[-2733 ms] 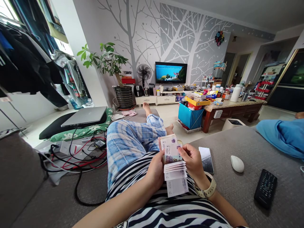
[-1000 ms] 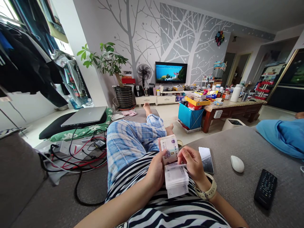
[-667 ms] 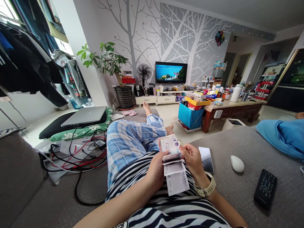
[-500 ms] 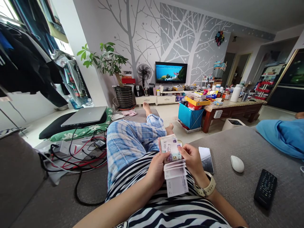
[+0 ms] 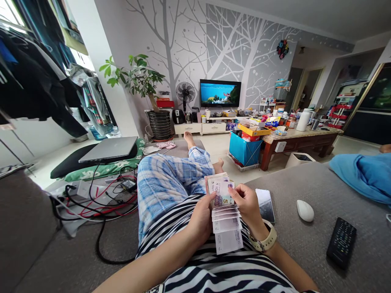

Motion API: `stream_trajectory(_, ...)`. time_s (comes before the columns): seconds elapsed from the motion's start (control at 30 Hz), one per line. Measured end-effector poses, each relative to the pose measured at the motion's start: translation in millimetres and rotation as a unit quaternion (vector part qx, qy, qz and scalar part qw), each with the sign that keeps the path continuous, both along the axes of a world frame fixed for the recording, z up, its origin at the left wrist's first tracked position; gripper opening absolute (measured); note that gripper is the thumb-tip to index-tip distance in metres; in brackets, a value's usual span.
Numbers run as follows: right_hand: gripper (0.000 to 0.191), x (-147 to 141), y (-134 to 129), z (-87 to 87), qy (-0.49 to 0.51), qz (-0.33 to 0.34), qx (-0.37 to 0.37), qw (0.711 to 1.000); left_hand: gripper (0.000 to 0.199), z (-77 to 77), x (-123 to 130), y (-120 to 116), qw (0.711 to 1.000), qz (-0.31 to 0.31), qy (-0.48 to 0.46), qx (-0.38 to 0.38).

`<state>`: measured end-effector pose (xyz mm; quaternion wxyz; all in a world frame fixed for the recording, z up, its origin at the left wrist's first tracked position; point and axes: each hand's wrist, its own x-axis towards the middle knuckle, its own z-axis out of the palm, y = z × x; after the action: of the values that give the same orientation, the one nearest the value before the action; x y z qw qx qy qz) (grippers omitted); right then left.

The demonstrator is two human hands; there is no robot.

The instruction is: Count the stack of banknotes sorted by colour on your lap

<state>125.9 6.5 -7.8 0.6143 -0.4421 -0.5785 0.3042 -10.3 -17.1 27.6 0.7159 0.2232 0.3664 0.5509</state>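
Observation:
A stack of banknotes (image 5: 220, 191) is held above my lap, with a purple 5 note on top. My left hand (image 5: 203, 215) grips the stack's left side, thumb lying on the face of the notes. At the right edge, my right hand (image 5: 248, 203) pinches the top note between thumb and fingers; a pale watch is on that wrist. Several folded-over notes (image 5: 229, 240) hang down in overlapping layers below the stack, between the two hands. The fingers beneath the notes are partly hidden.
On the grey sofa to the right are a phone (image 5: 265, 205), a white mouse (image 5: 305, 211) and a black remote (image 5: 341, 243). Tangled cables (image 5: 100, 199) and a laptop (image 5: 108, 149) lie to the left. A cluttered table (image 5: 305, 138) stands beyond.
The hanging notes have spread slightly, showing more of the upper layers. The upper stack has shifted a little to the right, and both hands have barely moved.

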Motion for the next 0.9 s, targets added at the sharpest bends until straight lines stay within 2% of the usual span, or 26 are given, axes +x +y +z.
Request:
stream_trajectory(0.63, 0.030, -1, 1, -1.5, 0.000, 0.007, 0.000, 1.000, 0.025, -1.0, -1, -2, 1.000, 0.002, 0.019, 0.000)
stream_trajectory(0.9, 0.032, -2, -8, 0.8, 0.023, 0.022, 0.000, 1.000, 0.028, -8.6, 2, 7, 1.000, 0.008, -0.026, -0.007)
